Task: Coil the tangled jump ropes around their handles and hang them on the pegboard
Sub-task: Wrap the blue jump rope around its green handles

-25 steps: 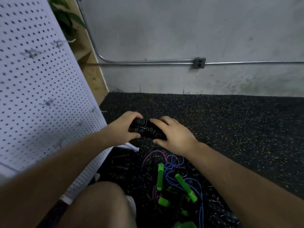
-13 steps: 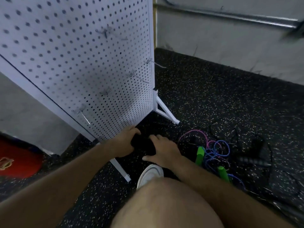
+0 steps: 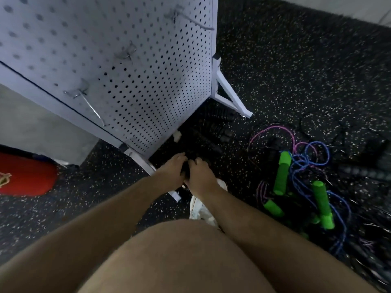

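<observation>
The left hand [image 3: 170, 174] and the right hand [image 3: 202, 179] were together low in front of the person, above the black rubber floor with pale speckles [image 3: 296, 60]. Between them was a black jump rope bundle [image 3: 185, 168], of which only a small dark part showed. The fingers of both hands were curled round it, one hand from each side, and the fingertips came close to each other on top. How the rope lay on its handles could not be told, because the hands covered it.

Just behind the hands stood the white perforated metal pegboard [image 3: 131, 81], carried by white angled feet [image 3: 231, 98] that rested on the floor. The hands were near the board's lower corner. Thin metal hooks [image 3: 93, 106] stuck out of its face.

On the floor to the right of the hands lay a tangle of bright green foam handles [image 3: 282, 176], a blue cord [image 3: 317, 153] and a pink cord [image 3: 273, 130], all looped through each other. More black ropes [image 3: 218, 127] lay at the foot of the pegboard, dark and blurred. Near the right edge of the floor lay a black ribbed handle [image 3: 364, 173]. At the left edge of the floor was a red rounded object [image 3: 25, 176]. A white shoe [image 3: 201, 210] stood on the floor under the right wrist, and a bare knee [image 3: 179, 261] filled the near side of the view.
</observation>
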Motion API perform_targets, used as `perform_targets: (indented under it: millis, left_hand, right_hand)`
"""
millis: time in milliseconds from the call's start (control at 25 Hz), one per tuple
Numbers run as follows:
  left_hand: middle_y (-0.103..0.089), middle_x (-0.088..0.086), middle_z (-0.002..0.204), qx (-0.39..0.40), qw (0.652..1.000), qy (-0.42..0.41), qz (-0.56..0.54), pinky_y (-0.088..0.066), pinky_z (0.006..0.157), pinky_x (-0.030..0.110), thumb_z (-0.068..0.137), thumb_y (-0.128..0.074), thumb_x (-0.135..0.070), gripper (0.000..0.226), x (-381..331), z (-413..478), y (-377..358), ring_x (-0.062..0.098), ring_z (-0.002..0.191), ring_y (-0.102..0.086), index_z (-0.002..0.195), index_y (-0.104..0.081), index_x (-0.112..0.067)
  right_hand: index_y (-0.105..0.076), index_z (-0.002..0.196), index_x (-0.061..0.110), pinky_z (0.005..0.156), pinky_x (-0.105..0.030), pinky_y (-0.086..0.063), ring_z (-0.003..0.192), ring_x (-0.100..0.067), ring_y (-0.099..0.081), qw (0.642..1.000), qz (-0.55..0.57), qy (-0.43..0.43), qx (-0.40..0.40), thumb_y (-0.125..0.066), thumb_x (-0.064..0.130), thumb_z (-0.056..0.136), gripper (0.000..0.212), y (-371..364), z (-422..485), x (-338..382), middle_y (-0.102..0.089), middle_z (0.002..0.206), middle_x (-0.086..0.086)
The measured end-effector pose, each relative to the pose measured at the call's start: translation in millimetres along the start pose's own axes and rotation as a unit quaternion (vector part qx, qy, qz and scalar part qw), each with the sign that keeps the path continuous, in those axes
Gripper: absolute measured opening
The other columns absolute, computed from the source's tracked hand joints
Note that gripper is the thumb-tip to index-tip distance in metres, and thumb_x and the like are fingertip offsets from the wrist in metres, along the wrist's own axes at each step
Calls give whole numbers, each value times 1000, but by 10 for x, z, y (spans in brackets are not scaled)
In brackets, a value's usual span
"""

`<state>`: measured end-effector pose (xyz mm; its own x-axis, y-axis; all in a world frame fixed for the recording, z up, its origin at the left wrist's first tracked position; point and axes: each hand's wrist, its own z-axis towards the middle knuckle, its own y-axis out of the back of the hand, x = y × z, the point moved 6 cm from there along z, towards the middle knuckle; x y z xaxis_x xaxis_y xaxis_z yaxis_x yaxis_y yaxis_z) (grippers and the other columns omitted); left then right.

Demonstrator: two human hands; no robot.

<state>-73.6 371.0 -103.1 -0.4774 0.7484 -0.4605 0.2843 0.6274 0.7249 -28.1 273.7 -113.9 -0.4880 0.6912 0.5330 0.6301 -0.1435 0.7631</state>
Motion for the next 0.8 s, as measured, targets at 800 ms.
perform_targets:
  millis: [800]
  left_hand:
    - [-51,12,137,76,936,-325,110,-42,104,43,95,-57,-20,45,-3116,644,-1121,29,127,-49,137,-49,-7]
  right_hand:
    - [-48,138,10,103,-46,-40,124,-34,-41,966,-64,-218,-126,-51,33,90,53,1491,-1663,-2424,-49,134,-12]
